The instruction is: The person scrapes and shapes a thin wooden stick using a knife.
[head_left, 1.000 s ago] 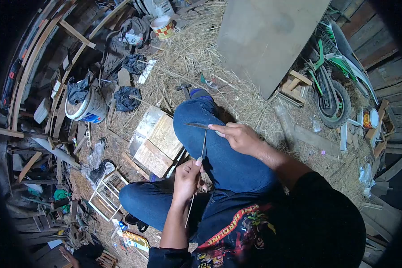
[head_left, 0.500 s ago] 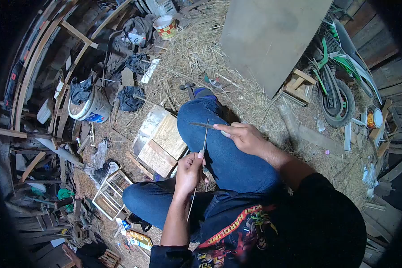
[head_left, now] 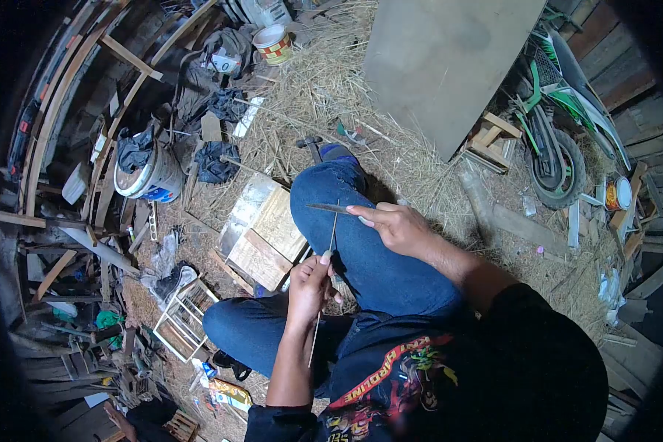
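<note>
My left hand point(head_left: 309, 289) is closed around a thin wooden stick point(head_left: 333, 234), which slants up over my bent knee. The stick's lower end runs down beside my left forearm. In my right hand point(head_left: 399, 229) is a knife point(head_left: 324, 208), its handle mostly hidden by my fingers. The blade points left and crosses the stick just below its upper tip. Both hands are over my jeans, one leg raised under the knife.
A wooden board point(head_left: 276, 228) lies beside my knee, with a small slatted frame point(head_left: 184, 318) further left. Around me are a white bucket point(head_left: 155, 177), straw point(head_left: 324, 81), a large panel point(head_left: 449, 66) and a green motorbike point(head_left: 556, 147). Another person's hand point(head_left: 118, 421) shows at lower left.
The knife and the stick's upper tip have shifted slightly left. My left hand is a little lower, still gripping the stick.
</note>
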Demonstrator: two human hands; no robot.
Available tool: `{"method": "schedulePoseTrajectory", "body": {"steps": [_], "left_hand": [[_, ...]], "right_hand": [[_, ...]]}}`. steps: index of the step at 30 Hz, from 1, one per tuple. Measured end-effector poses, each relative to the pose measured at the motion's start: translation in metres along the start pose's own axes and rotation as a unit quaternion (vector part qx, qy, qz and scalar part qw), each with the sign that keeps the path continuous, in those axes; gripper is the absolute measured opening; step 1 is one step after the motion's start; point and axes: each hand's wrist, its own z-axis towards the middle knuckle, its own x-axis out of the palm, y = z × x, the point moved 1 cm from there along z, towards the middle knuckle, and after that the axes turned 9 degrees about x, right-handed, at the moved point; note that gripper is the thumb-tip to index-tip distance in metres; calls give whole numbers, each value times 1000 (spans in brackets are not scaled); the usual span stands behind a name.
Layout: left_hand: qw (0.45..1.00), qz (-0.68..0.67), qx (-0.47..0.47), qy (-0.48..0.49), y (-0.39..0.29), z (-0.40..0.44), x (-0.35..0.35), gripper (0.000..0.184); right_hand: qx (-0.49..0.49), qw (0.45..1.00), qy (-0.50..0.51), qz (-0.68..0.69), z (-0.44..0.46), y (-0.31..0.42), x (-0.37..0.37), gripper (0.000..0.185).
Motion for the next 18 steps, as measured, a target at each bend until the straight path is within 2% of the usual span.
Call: {"method": "schedulePoseTrajectory", "body": {"steps": [8,11,14,17,18], "left_hand": [[999,-37,-20,5,-6,-21,0,38],[1000,3,-21,1,0,-27,-6,37],[999,34,9,7,6,-19,-4,35],[997,68,22,8,4,-7,2,34],[995,89,36,13,6,-2,3,35]], "right_hand": [[-9,1000,-17,23,1,-3,1,38],[-1,999,-19,42,4,-8,4,39],[-111,973,-127,157,10,-17,10,38],[-83,984,-105,116,-1,-6,-7,42],[-47,995,-56,61,-5,-2,-11,42]]}}
